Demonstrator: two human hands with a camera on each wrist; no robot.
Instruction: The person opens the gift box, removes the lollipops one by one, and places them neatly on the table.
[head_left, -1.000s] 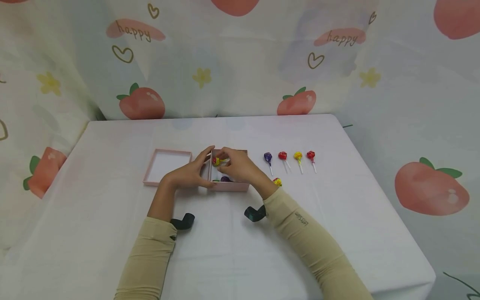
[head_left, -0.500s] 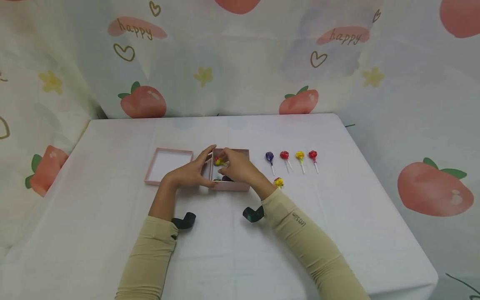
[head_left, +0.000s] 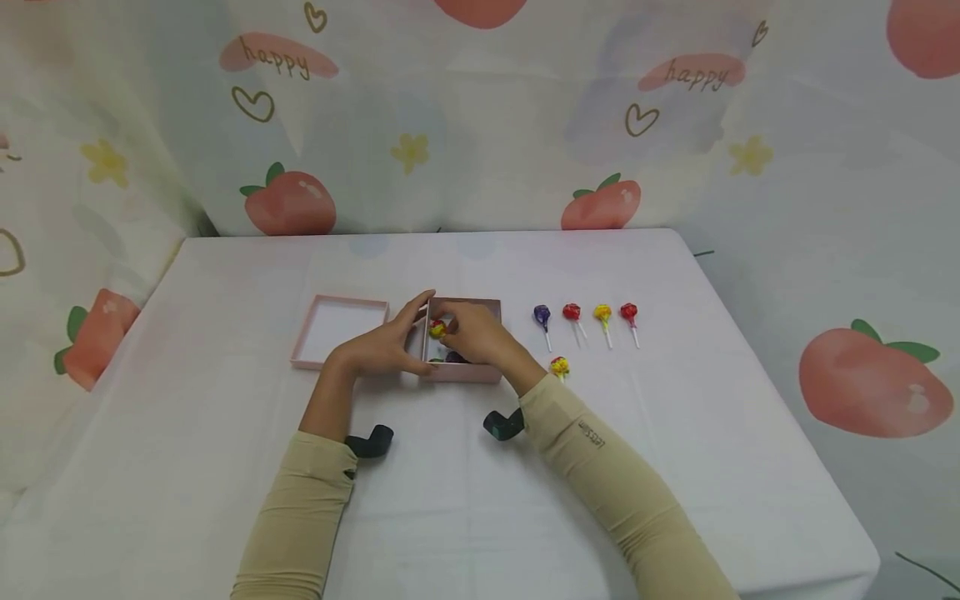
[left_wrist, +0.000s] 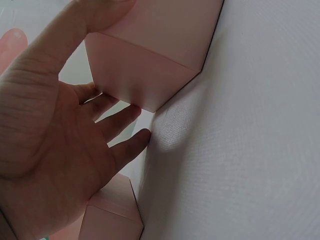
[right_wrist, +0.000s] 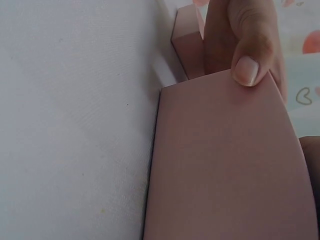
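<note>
An open pink box [head_left: 463, 374] stands on the table. My left hand [head_left: 380, 343] holds its left end, the thumb [right_wrist: 247, 71] on the near wall and the fingers [left_wrist: 122, 121] along the left side. My right hand [head_left: 478, 332] reaches into the box from above. Its fingers pinch a red-and-yellow lollipop [head_left: 437, 329] near the left wall; the stick is mostly hidden by the hand. A dark purple lollipop [head_left: 454, 357] lies near the front of the box. The right wrist view shows mostly the box's outer wall [right_wrist: 230, 155], which hides the fingertips.
A pink box lid [head_left: 303, 343] lies inside up to the left. Right of the box are a purple lollipop [head_left: 542, 314], a red one [head_left: 572, 312], a yellow one [head_left: 602, 312] and another red one [head_left: 628, 311]. A yellow-and-red lollipop [head_left: 559, 366] sits nearer, partly behind the right forearm.
My right hand has lowered slightly inside the box, and the red-and-yellow lollipop has turned, its stick now mostly covered. My left hand keeps its hold on the box. The head view has shifted slightly.
</note>
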